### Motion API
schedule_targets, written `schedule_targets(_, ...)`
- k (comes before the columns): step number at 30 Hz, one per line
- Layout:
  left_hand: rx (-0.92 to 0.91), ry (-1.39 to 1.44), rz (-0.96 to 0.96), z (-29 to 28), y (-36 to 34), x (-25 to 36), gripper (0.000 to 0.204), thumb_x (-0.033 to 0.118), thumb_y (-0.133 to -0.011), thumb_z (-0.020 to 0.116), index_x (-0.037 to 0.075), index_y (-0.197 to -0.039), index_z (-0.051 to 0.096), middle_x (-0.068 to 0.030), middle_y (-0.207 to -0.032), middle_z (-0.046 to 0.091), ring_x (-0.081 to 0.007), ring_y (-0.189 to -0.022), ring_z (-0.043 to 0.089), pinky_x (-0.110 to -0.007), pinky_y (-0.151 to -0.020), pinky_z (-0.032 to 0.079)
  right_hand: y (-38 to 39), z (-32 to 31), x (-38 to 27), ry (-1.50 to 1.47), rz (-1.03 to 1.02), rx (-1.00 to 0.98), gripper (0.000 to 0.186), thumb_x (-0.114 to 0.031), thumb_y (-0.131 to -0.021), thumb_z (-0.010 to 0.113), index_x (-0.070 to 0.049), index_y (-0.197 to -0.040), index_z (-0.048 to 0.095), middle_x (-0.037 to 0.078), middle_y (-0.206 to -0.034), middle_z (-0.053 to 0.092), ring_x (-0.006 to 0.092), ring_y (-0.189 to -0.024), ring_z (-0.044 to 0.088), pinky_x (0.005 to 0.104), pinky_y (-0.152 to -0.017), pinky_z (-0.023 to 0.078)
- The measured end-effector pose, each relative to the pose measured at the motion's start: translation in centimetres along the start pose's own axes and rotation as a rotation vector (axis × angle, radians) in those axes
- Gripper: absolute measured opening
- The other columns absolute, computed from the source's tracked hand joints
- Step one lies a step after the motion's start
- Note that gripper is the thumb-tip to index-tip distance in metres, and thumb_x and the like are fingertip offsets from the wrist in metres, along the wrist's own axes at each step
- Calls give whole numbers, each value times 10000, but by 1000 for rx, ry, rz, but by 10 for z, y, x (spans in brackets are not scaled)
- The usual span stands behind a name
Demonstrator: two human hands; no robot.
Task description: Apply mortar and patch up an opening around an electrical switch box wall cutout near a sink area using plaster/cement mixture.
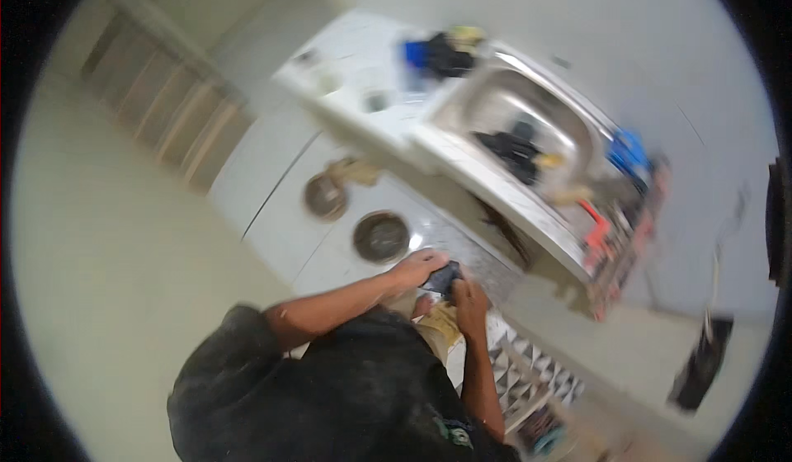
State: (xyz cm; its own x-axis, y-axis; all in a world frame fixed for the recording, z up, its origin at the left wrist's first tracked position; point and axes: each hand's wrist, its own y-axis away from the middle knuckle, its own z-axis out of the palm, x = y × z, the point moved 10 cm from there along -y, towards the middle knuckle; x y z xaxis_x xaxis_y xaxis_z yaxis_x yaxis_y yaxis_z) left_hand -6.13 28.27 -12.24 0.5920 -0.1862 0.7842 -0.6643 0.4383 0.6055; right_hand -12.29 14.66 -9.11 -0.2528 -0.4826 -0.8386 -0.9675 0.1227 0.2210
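Note:
Close in front of my body, a small dark grey, flat-looking object (442, 278) is held between both hands; blur hides its exact kind. My left hand (421, 267) is closed on its left end, thumb side toward the top. From the right, my right hand (470, 304) grips the other end with bent fingers. Just beyond my left hand, a round bucket (381, 237) with grey contents stands on the floor. Below the hands, yellowish cloth (441, 323) and part of a foot (422, 305) show.
Ahead to the right, a white counter (495, 169) carries a metal sink (569, 120) with dark items inside. A red-handled tool (594, 224) and blue bag (629, 155) lie at its right end. A smaller bucket (324, 196) stands farther off; stairs (169, 103) rise at left.

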Motion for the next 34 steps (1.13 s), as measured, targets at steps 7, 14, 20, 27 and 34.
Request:
schedule_targets(7,381,85,-161,-161,71,-125,232,210,-918,578,47,-1057,664,-44,-1045,656,-164,-989,576,-318,-892,451,28,59,133,221,219,-176,558,-363,-843,654,-25,-1278,562,160,-990,653,309,-808,643,396,-742,530)
schedule_targets(14,796,652,-143,-330,174,-276,231,210,-881,534,24,-913,668,-109,-890,664,-210,-834,630,-341,-752,497,41,120,183,583,294,-471,507,-344,-790,692,-39,-1189,630,220,-995,687,374,-979,653,427,-889,505)
schedule_targets(20,901,1131,-51,-432,214,-329,389,418,-904,567,43,-918,670,-79,-845,658,-201,-722,616,-319,-714,500,28,223,227,-234,563,-446,386,-251,-838,676,22,-1107,630,191,-871,703,258,-707,697,368,-668,549)
schedule_targets(27,889,1006,-192,-597,225,-359,380,410,-901,581,41,-960,653,-119,-794,675,-244,-622,671,-406,-551,566,-24,380,48,301,551,-484,466,-257,-823,694,32,-1180,618,171,-820,708,191,-627,678,322,-567,537)
schedule_targets(34,896,875,-139,-762,223,-312,377,385,-912,557,33,-1024,636,-113,-881,683,-230,-695,680,-406,-608,568,-148,503,31,407,122,-700,348,-279,-826,691,-22,-1060,675,170,-939,708,212,-802,702,363,-685,565)
